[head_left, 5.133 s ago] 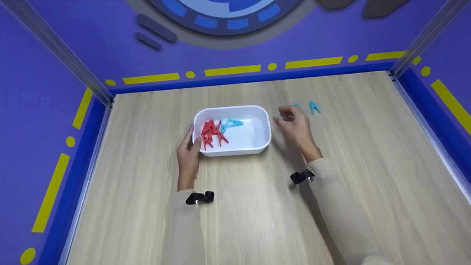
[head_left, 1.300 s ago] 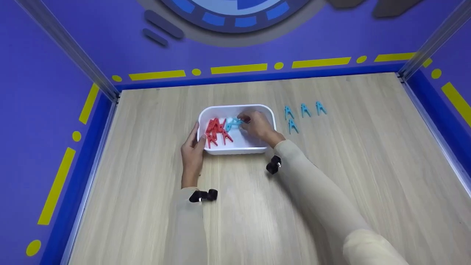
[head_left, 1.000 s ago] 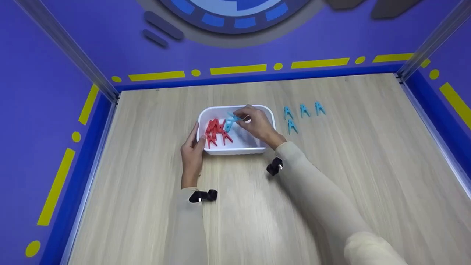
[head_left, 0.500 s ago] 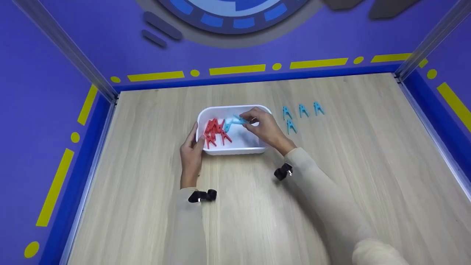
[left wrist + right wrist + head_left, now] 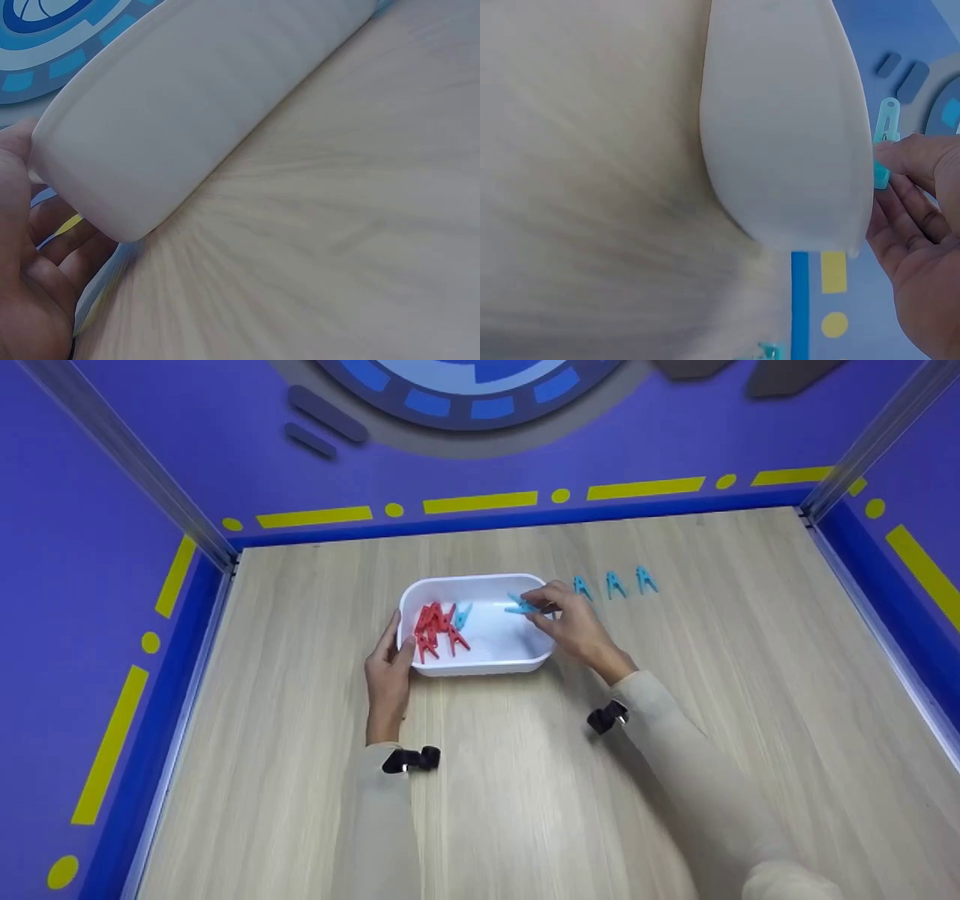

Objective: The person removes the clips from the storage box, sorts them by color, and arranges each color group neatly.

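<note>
Likely unloading: right hand (image 5: 577, 624) pinches a blue clip (image 5: 518, 605) over the tub (image 5: 484, 667); next, lift clear. Left hand (image 5: 388, 675), partly hidden, grips the tub's left end.

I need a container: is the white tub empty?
Not empty: red clips and a blue clip lie inside the white tub.

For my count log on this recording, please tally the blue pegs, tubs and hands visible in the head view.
Blue pegs: 5 (1 held, 1 inside the tub, 3 on the table)
Tubs: 1
Hands: 2 (left hand, right hand)
Total: 8
</note>
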{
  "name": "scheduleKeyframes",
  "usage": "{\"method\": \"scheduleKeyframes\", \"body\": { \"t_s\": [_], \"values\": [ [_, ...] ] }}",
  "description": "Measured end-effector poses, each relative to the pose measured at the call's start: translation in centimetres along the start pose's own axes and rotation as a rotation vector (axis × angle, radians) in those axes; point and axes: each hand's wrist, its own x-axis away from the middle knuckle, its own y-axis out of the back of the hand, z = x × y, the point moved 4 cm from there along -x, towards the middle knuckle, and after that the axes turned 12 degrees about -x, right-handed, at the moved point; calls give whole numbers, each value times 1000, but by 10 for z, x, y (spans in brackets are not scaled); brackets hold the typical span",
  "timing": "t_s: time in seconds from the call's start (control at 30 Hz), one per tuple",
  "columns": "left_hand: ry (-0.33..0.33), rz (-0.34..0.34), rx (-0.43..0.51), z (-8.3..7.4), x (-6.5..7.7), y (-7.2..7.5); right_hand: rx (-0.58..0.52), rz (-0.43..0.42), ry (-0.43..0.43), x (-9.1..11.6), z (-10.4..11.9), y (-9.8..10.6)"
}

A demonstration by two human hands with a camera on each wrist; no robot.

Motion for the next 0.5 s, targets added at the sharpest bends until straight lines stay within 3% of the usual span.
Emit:
{"method": "scheduleKeyframes", "body": {
  "t_s": [0.5],
  "values": [
    [-17, 0, -59, 2, 0, 0, 32, -121, -27, 22, -16, 44]
  ]
}}
